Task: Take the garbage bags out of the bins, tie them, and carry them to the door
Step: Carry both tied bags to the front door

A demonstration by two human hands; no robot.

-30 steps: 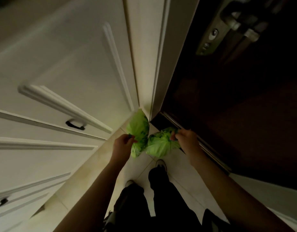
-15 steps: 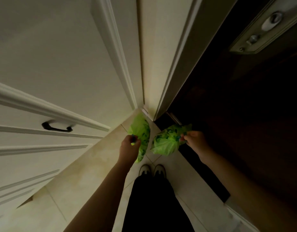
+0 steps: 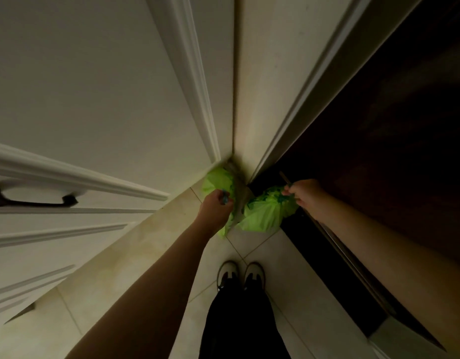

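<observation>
I hold two tied green garbage bags low over the floor in the corner by the dark door point(image 3: 394, 141). My left hand point(image 3: 215, 208) grips the top of the left green bag point(image 3: 217, 180), which lies against the base of the white cabinet. My right hand point(image 3: 305, 194) grips the knot of the right green bag point(image 3: 262, 213), which hangs at the door's threshold. Part of the left bag is hidden behind my left hand.
White panelled cabinets point(image 3: 94, 104) with a dark handle point(image 3: 29, 200) fill the left side. A white door frame point(image 3: 309, 81) stands ahead. My two shoes point(image 3: 240, 274) stand on pale floor tiles point(image 3: 135, 260), close behind the bags.
I have bent further down and both hands have lowered the bags toward the floor corner. The door's lock plate has passed out of view at the top.
</observation>
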